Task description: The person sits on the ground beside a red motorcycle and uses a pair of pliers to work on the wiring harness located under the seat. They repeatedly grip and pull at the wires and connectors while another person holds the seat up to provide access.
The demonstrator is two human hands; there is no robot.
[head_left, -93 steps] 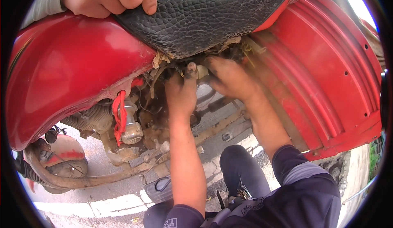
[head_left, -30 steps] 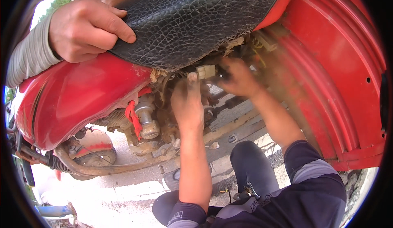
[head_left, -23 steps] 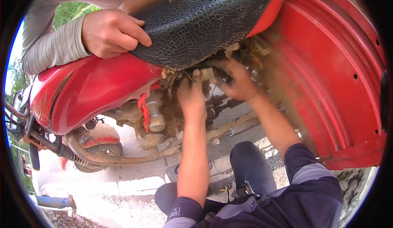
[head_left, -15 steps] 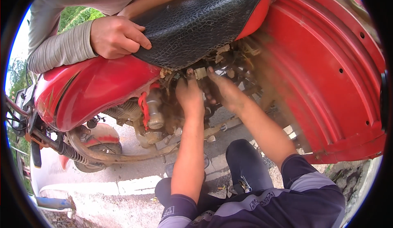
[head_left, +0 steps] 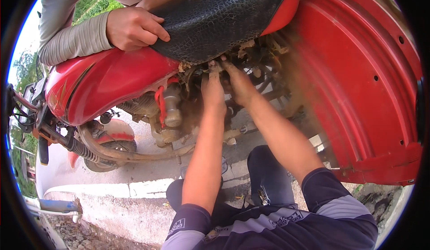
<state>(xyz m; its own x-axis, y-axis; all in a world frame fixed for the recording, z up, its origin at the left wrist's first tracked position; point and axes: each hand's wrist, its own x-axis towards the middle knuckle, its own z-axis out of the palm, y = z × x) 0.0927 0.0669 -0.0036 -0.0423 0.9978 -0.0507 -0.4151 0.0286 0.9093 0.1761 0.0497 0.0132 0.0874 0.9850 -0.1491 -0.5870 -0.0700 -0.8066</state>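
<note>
Both my hands reach under the raised black seat [head_left: 219, 19] of a red motorcycle, among dirty wires and frame parts. My left hand [head_left: 212, 91] points upward with its fingertips pinched close below the seat's lower edge. Right beside it, my right hand [head_left: 242, 86] has its thumb and fingers closed in toward the same spot. A small pale block showed between the fingertips earlier; the fingers now cover most of it. Another person's hand [head_left: 136, 28] grips the seat's front edge, by the red fuel tank [head_left: 112, 84].
A large red ribbed metal panel [head_left: 349, 88] stands close on the right. Left of my hands are a red strap [head_left: 160, 104] and a metal cylinder [head_left: 172, 111] on the engine. A bent frame tube [head_left: 134, 156] runs below. The front wheel [head_left: 114, 156] stands at left.
My hands have drawn closer together and sit a little higher in the picture, and the pale block is now mostly covered. The whole view has shifted slightly; the other person's hand keeps its grip.
</note>
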